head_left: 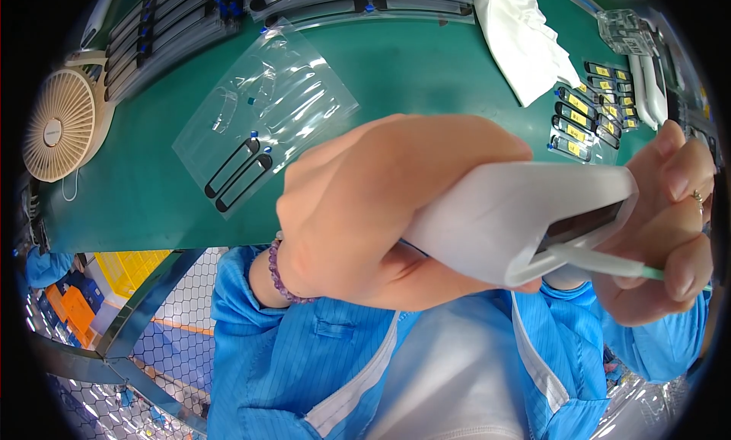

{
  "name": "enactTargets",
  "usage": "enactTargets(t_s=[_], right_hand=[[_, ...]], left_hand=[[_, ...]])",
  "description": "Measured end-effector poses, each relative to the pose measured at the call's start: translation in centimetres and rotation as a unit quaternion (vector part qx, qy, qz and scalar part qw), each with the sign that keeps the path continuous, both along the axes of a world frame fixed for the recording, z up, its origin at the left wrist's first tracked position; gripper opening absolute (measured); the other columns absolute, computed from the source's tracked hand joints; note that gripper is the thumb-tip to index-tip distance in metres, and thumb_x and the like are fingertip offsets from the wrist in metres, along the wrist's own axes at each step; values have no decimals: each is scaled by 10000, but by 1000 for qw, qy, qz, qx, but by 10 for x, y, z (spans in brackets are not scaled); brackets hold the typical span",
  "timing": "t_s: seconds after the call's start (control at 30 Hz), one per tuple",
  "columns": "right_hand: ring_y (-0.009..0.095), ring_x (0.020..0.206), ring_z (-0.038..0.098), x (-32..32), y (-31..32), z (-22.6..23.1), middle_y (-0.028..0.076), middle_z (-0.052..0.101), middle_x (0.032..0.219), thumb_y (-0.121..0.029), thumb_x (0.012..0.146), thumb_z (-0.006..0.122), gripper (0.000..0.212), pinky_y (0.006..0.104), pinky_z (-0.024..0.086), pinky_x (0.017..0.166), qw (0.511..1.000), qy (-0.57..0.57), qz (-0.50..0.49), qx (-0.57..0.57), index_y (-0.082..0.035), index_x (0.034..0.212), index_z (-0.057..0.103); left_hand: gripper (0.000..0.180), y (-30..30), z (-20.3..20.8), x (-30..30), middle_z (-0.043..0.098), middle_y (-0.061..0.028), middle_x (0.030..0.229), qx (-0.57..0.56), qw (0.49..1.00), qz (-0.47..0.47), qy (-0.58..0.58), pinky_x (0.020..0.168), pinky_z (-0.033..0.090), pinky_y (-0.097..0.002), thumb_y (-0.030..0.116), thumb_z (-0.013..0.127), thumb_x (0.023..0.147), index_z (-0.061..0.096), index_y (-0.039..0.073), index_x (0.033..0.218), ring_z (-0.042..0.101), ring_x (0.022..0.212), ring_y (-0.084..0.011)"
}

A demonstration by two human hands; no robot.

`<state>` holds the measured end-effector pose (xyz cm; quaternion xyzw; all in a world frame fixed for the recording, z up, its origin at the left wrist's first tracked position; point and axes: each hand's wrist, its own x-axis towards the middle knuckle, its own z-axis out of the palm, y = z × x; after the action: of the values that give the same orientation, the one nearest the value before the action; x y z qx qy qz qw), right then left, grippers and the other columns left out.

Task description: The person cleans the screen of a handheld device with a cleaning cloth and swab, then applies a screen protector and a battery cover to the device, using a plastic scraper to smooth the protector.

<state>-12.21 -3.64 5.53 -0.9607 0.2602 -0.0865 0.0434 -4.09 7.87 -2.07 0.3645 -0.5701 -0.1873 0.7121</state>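
White plastic housing (480, 223) sits nearest me, held up in front of the chest, clear of the surface (411, 67). I have the left hand (365, 204) wrapped around its narrower end, fingers closed over the back. I'd judge it light, stiff and a little slippery; the rounded body is the place to grip, keeping skin off the dark window (586, 223), which I'd treat as easily marked or scratched. The right hand (647, 238) has curled fingers pinching a slim pale-tipped stick (601, 262) with a green shaft. Its tip lies at the window's edge; I cannot tell whether it touches. That stick looks light, and I'd pinch it by the shaft and press gently.

Beyond, a clear bag (316, 90) lies flat with two black-rimmed strips (264, 161) on it. Yellow-labelled pieces (572, 129) lie to the right, near a limp white cloth (525, 40). Farther off, I see a beige fan (65, 124) on the left and bundled clear packs (164, 29) along the far edge.
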Motion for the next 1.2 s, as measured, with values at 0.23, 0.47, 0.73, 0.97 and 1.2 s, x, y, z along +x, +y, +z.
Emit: enactTargets(t_s=[0.23, 0.47, 0.73, 0.97, 1.2], right_hand=[[232, 1020, 396, -15, 11, -6, -4, 501, 1022, -374, 890, 319, 249, 398, 274, 910, 996, -86, 20, 18, -234, 1072, 414], [221, 1019, 378, -12, 22, -12, -33, 512, 989, -390, 884, 330, 230, 397, 258, 909, 984, -171, 38, 34, -258, 1034, 444], [209, 1018, 356, -33, 23, -20, -66, 525, 951, -408, 879, 343, 214, 396, 239, 908, 960, -267, 59, 55, -285, 990, 479], [198, 1017, 338, -33, 36, -26, -94, 536, 918, -424, 874, 355, 207, 395, 223, 906, 932, -348, 72, 71, -309, 951, 509], [187, 1015, 319, -67, 42, -31, -123, 547, 885, -440, 868, 366, 208, 394, 207, 905, 895, -427, 91, 89, -332, 912, 539]], left_hand=[[430, -3, -8, 5, 625, -113, 808, -49, 999, -4, -23, 537, 483, -234, 110, 797, 534, 587, -37, 879, 614, 629, -207], [443, -2, -5, 3, 627, -118, 811, -11, 1000, -5, -11, 545, 492, -241, 142, 809, 533, 587, -35, 874, 619, 638, -212], [457, -1, -1, 2, 626, -123, 810, 8, 1000, -9, -7, 553, 498, -244, 165, 813, 537, 584, -44, 872, 622, 645, -218], [481, 12, 8, -4, 625, -122, 817, 82, 996, -12, 19, 553, 497, -243, 183, 823, 526, 584, -44, 876, 622, 648, -215], [488, 2, 15, 9, 626, -120, 816, 48, 998, -15, -44, 552, 497, -243, 193, 826, 522, 587, -41, 878, 622, 648, -212]])
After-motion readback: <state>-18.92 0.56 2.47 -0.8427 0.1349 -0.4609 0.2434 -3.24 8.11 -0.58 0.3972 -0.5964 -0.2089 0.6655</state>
